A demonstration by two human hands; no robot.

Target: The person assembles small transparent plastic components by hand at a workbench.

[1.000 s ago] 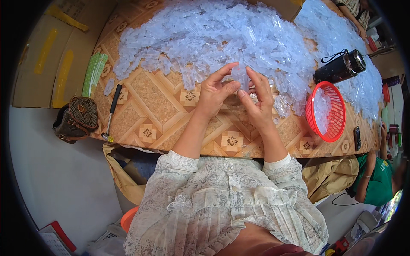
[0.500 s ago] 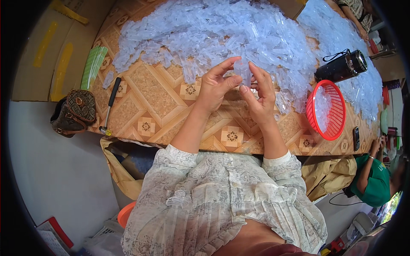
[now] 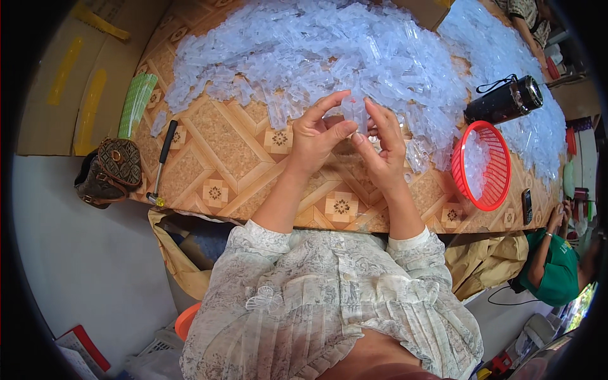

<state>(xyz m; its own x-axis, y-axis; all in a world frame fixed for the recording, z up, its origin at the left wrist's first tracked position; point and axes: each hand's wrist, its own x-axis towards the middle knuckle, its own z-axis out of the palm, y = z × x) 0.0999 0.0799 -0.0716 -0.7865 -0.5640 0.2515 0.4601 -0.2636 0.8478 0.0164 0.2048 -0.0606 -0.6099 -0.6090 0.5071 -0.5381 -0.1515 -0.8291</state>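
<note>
Over the table, my two hands hold a small clear plastic piece (image 3: 356, 113) between them, its long side upright. My left hand (image 3: 316, 140) grips it from the left with thumb and index finger. From the other side, the fingertips and thumb of my right hand (image 3: 384, 151) close on it. The lower end of the piece is partly covered by my thumbs. Just beyond my fingers spreads a large heap of similar clear plastic pieces (image 3: 304, 57).
To the right stand a red plastic basket (image 3: 505, 180) with clear pieces inside and a black flask (image 3: 505, 101). A phone (image 3: 527, 206) lies near the edge. At left are a black-handled hammer (image 3: 166, 149), brown purse (image 3: 114, 168) and cardboard box (image 3: 57, 120). A person in green (image 3: 554, 269) sits right.
My fingers have shifted a little around the clear plastic piece, and both hands sit slightly lower in the picture. The piece stays between them.
</note>
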